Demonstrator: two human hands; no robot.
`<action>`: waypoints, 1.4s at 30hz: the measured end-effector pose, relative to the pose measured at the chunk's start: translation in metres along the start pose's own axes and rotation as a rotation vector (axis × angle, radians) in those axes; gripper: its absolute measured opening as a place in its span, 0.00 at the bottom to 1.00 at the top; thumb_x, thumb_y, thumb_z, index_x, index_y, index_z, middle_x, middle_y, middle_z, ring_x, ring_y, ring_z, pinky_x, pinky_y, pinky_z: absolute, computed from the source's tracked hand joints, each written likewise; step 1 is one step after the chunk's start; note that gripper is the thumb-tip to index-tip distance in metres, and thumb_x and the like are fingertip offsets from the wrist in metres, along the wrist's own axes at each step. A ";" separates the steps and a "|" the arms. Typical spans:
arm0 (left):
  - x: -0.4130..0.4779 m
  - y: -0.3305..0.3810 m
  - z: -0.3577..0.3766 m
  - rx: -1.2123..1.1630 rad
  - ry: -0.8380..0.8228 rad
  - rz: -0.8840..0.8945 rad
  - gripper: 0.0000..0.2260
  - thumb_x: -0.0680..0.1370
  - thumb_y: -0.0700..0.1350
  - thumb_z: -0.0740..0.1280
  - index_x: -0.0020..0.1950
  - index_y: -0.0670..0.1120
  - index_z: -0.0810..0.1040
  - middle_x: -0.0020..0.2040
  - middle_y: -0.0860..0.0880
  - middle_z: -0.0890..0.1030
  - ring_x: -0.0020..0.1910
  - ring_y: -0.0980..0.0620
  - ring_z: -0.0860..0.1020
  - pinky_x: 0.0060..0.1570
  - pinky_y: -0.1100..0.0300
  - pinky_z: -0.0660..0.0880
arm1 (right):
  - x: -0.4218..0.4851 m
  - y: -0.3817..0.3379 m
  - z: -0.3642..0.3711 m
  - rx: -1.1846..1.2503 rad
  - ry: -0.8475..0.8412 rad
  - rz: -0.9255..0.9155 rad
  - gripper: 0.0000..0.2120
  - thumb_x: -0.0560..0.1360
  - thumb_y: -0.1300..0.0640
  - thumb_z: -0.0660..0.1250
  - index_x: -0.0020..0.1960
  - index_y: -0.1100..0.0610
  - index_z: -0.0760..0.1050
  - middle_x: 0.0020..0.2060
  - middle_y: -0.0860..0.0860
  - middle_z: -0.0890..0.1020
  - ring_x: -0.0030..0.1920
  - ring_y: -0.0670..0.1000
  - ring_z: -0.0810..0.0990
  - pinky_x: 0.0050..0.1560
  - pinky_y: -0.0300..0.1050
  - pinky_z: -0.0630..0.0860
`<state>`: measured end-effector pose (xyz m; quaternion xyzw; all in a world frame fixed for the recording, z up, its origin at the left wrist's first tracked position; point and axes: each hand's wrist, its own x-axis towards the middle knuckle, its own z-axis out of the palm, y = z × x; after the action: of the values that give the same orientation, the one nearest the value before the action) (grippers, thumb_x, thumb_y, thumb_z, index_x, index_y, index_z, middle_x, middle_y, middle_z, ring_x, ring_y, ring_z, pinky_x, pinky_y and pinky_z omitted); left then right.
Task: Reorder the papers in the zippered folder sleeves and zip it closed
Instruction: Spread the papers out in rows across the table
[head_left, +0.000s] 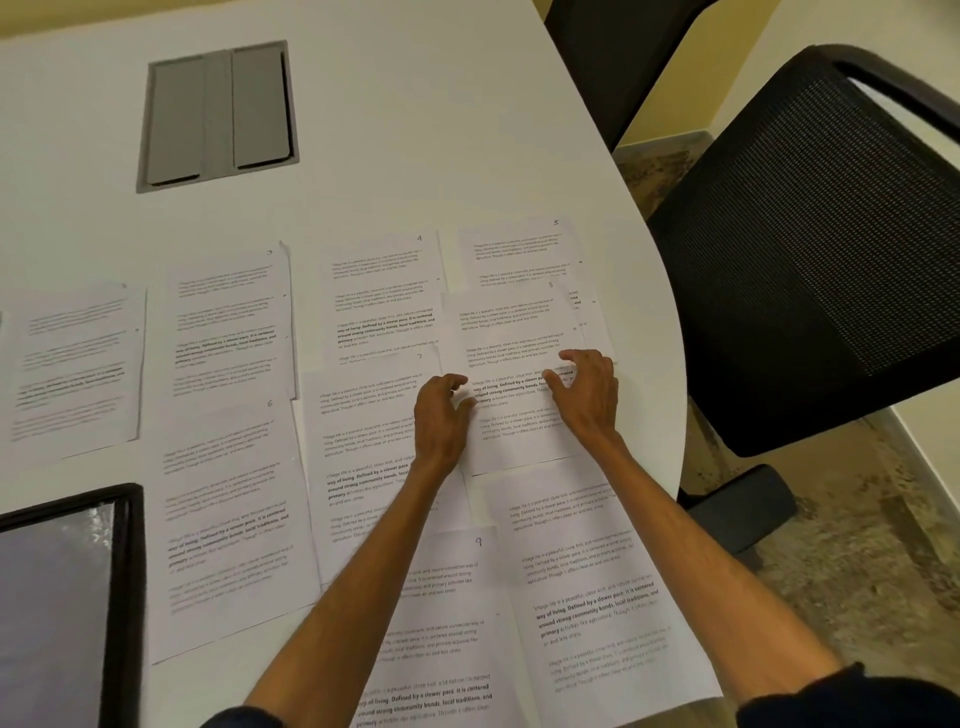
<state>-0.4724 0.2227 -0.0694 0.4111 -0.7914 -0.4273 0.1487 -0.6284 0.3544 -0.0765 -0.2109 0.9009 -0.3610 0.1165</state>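
Head view: left hand (441, 415) and right hand (587, 395), grips spread, press a sheet (511, 332) (folder (127, 571) contents unclear).

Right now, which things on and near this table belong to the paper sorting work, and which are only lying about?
Belongs to the job:
numbered sheets spread out
sheet 8, overlapping sheet 5
black-edged folder, lower left

Only lying about:
grey hatch with two flaps
black mesh chair
second dark chair behind
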 end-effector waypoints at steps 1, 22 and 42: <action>0.000 0.001 -0.003 -0.006 0.011 0.004 0.13 0.77 0.43 0.70 0.61 0.42 0.78 0.57 0.45 0.79 0.56 0.47 0.76 0.58 0.51 0.74 | -0.002 -0.004 0.000 0.007 0.000 -0.006 0.18 0.76 0.52 0.71 0.63 0.58 0.76 0.61 0.54 0.78 0.64 0.55 0.71 0.63 0.48 0.65; -0.088 -0.058 -0.129 0.011 0.136 0.041 0.18 0.81 0.48 0.64 0.70 0.43 0.72 0.69 0.44 0.73 0.70 0.47 0.67 0.66 0.62 0.60 | -0.131 -0.106 0.051 0.013 -0.069 -0.073 0.22 0.78 0.44 0.66 0.68 0.54 0.73 0.66 0.52 0.76 0.69 0.54 0.69 0.69 0.55 0.64; -0.223 -0.195 -0.320 0.055 0.310 -0.123 0.17 0.83 0.45 0.59 0.72 0.44 0.69 0.69 0.45 0.72 0.69 0.49 0.66 0.66 0.58 0.62 | -0.338 -0.239 0.173 0.082 -0.254 -0.144 0.22 0.78 0.45 0.65 0.68 0.54 0.72 0.66 0.52 0.76 0.68 0.55 0.70 0.68 0.54 0.65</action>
<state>-0.0449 0.1616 -0.0101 0.5237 -0.7437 -0.3451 0.2315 -0.1960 0.2520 -0.0125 -0.3139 0.8459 -0.3754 0.2121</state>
